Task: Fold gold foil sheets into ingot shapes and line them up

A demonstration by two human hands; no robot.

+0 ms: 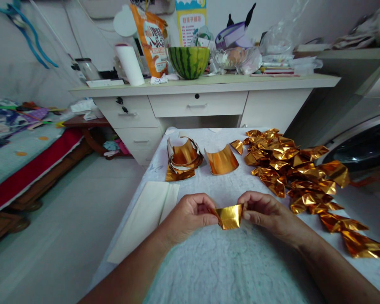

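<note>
A small folded piece of gold foil paper [230, 217] is held just above the cloth-covered table [209, 270]. My left hand [193, 214] pinches its left end between thumb and fingers. At its right end, my right hand [266, 213] pinches the other side. Beyond the hands lies a curved gold sheet [222, 160], and to its left a curled stack of gold sheets [184, 155]. Several folded gold foil pieces [280, 162] are heaped along the table's right side. White paper sheets [144, 215] lie flat left of my left hand.
Behind the table is a white desk [174, 102] bearing a watermelon half [189, 62], an orange bag [152, 42], a white roll [129, 64] and plastic bags. A bed [25, 160] is at the left, and a washing machine [367, 126] stands at the right.
</note>
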